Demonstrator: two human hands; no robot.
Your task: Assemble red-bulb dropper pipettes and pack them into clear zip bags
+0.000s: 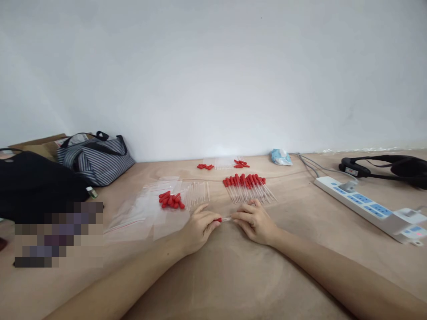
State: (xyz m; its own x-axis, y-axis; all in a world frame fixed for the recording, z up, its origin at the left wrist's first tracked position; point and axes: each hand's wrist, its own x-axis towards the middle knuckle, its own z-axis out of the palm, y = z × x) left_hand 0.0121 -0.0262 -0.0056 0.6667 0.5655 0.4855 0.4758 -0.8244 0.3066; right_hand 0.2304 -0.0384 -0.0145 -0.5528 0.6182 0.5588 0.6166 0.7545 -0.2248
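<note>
My left hand (200,227) is closed, pinching a red rubber dropper bulb (218,219) between thumb and fingers. From the bulb a clear dropper tube (227,218) runs across to my right hand (255,224), whose closed fingers grip its other end. How far the tube sits inside the bulb is hidden. Just beyond my right hand lies a row of droppers with red bulbs (246,181) and clear stems. A pile of loose red bulbs (171,201) rests on clear plastic bags (135,215) past my left hand, beside a row of bare clear tubes (196,194).
Near the wall are more red bulbs (241,164) and clear tubes (223,163). A blue-white tissue pack (281,157), a power strip (360,202) and a black headset (383,171) are on the right. A striped bag (100,160) and small bottle (91,192) stand left.
</note>
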